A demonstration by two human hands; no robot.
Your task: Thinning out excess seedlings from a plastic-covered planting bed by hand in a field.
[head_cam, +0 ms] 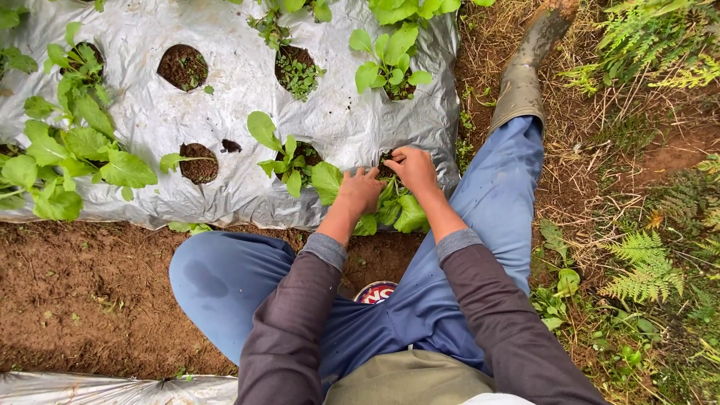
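Observation:
My left hand rests palm down on the leaves of a leafy green plant at the near edge of a silver plastic mulch sheet. My right hand is beside it, fingers curled into the planting hole at the base of the plant, pinching something small among the soil and stems. Both hands touch the same plant. What the right fingers grip is hidden by the hand.
The mulch sheet has round holes with more green plants and some bare soil holes. I squat in blue trousers, a muddy rubber boot at right. Brown soil lies left, ferns and grass right.

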